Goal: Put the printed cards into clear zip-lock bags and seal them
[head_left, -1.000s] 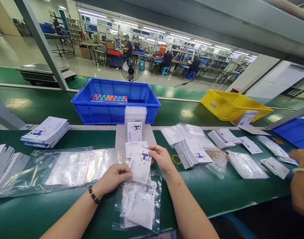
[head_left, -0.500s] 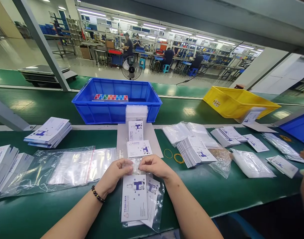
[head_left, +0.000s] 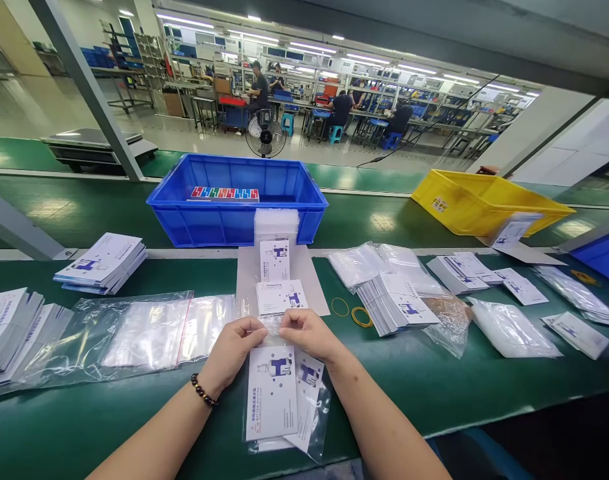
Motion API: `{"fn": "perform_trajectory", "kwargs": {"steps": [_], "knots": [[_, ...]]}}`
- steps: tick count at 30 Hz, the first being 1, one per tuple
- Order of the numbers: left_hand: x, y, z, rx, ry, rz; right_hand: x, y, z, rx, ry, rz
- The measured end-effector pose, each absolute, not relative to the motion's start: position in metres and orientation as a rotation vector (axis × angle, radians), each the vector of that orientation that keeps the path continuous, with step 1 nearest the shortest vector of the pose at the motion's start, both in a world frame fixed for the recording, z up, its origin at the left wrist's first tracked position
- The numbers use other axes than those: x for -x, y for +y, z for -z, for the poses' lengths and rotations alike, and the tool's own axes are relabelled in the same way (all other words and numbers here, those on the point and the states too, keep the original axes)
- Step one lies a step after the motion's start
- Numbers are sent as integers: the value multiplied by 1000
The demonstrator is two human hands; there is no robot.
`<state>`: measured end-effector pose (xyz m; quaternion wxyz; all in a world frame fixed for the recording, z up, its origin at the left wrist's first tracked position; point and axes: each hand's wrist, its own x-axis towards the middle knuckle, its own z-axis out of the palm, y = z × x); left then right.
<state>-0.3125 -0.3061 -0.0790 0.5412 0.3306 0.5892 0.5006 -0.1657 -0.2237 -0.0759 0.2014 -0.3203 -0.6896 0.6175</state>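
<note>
My left hand (head_left: pixel 234 353) and my right hand (head_left: pixel 308 337) pinch the top of a clear plastic bag (head_left: pixel 273 325), side by side. Below my fingers lies a white booklet (head_left: pixel 272 393) with a purple print, seemingly inside that bag. Other bagged booklets (head_left: pixel 307 407) stick out from under it to the right, turned at an angle. Just beyond my fingertips is a small stack of booklets (head_left: pixel 282 298) on a grey board (head_left: pixel 312 283). Another booklet (head_left: pixel 274 261) stands behind it against a pile of clear bags (head_left: pixel 276 225).
A blue bin (head_left: pixel 239 223) and a yellow bin (head_left: pixel 484 200) stand at the back. Booklet stacks (head_left: pixel 102 261) and flat bags (head_left: pixel 144 333) lie left. Rubber bands (head_left: pixel 362 317), a fanned booklet stack (head_left: pixel 397 303) and filled bags (head_left: pixel 514 327) lie right. A co-worker's hand shows at the right edge.
A second ago both hands held the booklet above the bagged ones. It then went down toward me, and both hands now pinch the bag top. The co-worker's arm has moved mostly out of view.
</note>
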Motion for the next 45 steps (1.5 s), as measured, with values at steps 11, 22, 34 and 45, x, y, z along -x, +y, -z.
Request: {"fn": "perform_trajectory", "kwargs": {"steps": [11,22,34,45], "knots": [[315,-310,80,-887,1381,-1146,155,-223,63,919,-2131,-1512],[316,-315,74,-758,1306,-1203,96,-223,65,1464,-2659,-863],[297,-304,91,-1125,1624,-1208,148,-202,53,1249,-2587,-776],[361,-310,69,-1549,2260,-657,173,-240,53,948,-2616,-670]]}}
